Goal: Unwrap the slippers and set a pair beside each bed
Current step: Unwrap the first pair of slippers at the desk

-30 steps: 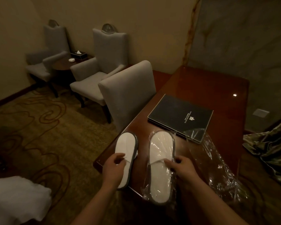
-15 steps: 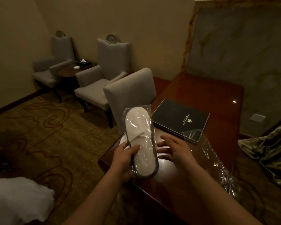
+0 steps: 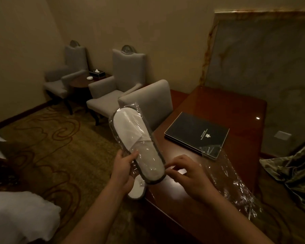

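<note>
A white slipper with a grey rim, still in clear plastic wrap (image 3: 136,143), is held tilted above the corner of the wooden desk (image 3: 218,106). My left hand (image 3: 124,170) grips its left edge near the heel. My right hand (image 3: 187,175) pinches the wrap at the heel end on the right. A second white slipper (image 3: 136,190), bare, lies on the desk corner below, mostly hidden by my left hand. An empty clear wrapper (image 3: 236,187) lies crumpled on the desk to the right.
A dark folder (image 3: 195,134) lies on the desk. A grey chair (image 3: 148,101) is pushed against the desk's left side. Two armchairs (image 3: 113,88) flank a small round table (image 3: 81,81) at the back. White bedding (image 3: 16,217) shows at lower left, a curtain (image 3: 292,169) at right.
My left hand lifted the wrapped slipper off the desk and raised it higher. My right hand came off the desk and closed on the wrap at the heel.
</note>
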